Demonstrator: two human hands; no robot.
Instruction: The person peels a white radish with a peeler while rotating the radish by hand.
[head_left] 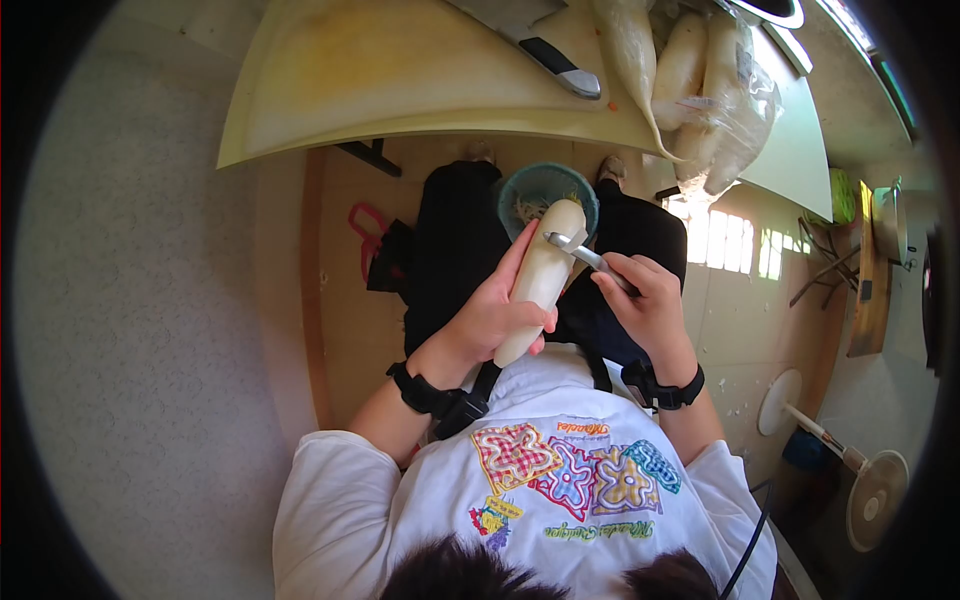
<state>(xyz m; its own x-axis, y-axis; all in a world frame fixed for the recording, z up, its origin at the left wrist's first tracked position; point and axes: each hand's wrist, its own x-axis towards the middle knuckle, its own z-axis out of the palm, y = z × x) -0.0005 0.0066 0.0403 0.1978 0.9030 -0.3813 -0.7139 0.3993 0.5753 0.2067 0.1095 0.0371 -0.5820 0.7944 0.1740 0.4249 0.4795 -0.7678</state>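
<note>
My left hand (500,312) is wrapped around a long white radish (540,285), holding it at a slant over my lap with its upper end pointing away from me. In my right hand (645,300) is a metal peeler (590,257), its head touching the radish's upper part. Below the radish's far end stands a teal waste bin (515,185) between my legs, with peelings visible inside. Part of the bin is hidden behind the radish.
On the table (400,70) ahead lie a cleaver (545,50) and several white radishes (680,70), some in a clear plastic bag. A black bag with a pink handle (370,235) sits on the floor to the left. A fan (875,500) stands at right.
</note>
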